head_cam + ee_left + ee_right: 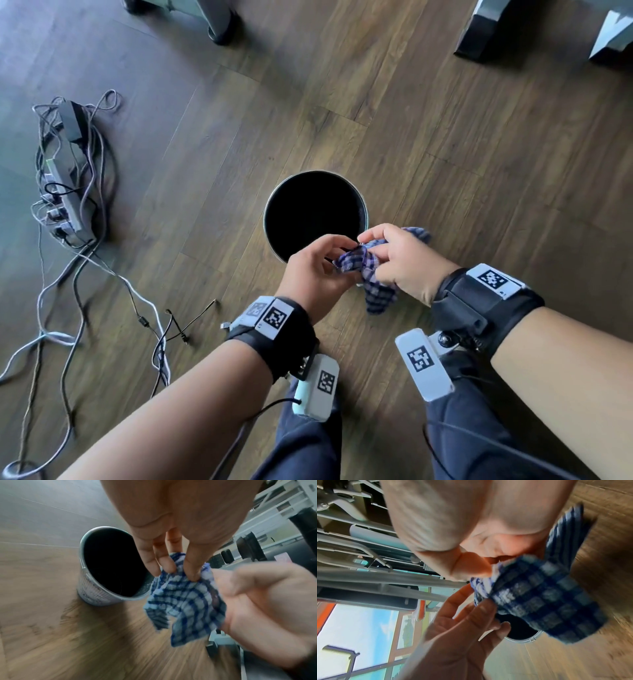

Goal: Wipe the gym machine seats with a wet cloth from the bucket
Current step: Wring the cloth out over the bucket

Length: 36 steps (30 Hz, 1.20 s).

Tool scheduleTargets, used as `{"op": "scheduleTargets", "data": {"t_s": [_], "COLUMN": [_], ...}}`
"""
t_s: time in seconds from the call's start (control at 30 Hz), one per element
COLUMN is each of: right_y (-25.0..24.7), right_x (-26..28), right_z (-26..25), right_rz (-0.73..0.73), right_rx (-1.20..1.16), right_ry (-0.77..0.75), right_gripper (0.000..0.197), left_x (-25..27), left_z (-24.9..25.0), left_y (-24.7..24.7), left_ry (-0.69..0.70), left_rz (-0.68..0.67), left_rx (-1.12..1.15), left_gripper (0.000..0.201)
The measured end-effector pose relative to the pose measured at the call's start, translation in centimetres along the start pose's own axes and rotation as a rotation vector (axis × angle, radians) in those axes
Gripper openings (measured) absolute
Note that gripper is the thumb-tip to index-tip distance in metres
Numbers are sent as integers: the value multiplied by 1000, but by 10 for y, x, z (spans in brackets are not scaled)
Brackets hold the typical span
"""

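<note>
The checked blue cloth point(368, 274) is hanging bunched just above the near rim of the metal bucket point(274, 202) on the wooden floor point(445, 154), both the left hand point(313, 274) and right hand point(404, 263) pinching it with curled fingers point(191, 568).

We are standing in a gym: grey metal machine frames point(368, 566) with rails and bars are crowding the right-wrist view, black rubber-footed machine bases point(486, 37) are resting on the dark wood-plank floor point(445, 144), and black round weights point(247, 543) are showing in the left-wrist view. A grey power strip tangled with cables point(65, 192) is lying nearby.
</note>
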State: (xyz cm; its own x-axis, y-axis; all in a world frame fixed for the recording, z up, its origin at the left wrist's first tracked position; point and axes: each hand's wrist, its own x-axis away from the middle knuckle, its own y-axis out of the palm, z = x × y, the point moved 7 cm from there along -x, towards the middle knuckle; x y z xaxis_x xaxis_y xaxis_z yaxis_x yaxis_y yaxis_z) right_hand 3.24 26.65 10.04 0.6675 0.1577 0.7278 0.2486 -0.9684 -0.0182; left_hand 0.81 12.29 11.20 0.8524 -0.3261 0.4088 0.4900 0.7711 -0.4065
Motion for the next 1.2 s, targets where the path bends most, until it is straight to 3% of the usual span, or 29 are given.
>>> {"op": "scheduleTargets", "data": {"t_s": [0.17,0.33,0.4,0.5,0.57,0.63,0.7,0.8,0.93,1.03,1.2], "right_y": [-1,-8,-10,-4,5,11,14,17,12,9,3], "right_x": [6,8,9,8,7,4,3,2,0,1,-1], "right_z": [10,9,8,13,13,11,7,2,0,-4,-2], "right_rz": [-82,-26,14,-13,-44,-41,-5,32,46,2,-14], "right_rx": [203,407,407,263,238,201,120,63,93,216,429], "right_ry": [-47,-102,-116,-100,-119,-141,-163,-188,-195,-238,-204], "right_gripper": [60,28,22,34,47,47,34,23,35,45,15], "left_x": [3,19,25,30,32,34,34,29,22,19,24], "left_z": [-11,-30,-41,-52,-47,-36,-24,-18,-16,-19,-20], "left_y": [-15,-19,-22,-24,-25,-24,-21,-14,-22,-31,-36], "left_ry": [-32,-147,-198,-241,-203,-109,-34,-33,50,64,112], "left_rz": [53,14,32,34,23,4,-22,-53,46,91,116], "left_rx": [-72,-138,-76,-51,-66,-62,-45,-36,-121,-177,-200], "left_gripper": [25,2,17,24,16,47,62,46,17,17,22]}}
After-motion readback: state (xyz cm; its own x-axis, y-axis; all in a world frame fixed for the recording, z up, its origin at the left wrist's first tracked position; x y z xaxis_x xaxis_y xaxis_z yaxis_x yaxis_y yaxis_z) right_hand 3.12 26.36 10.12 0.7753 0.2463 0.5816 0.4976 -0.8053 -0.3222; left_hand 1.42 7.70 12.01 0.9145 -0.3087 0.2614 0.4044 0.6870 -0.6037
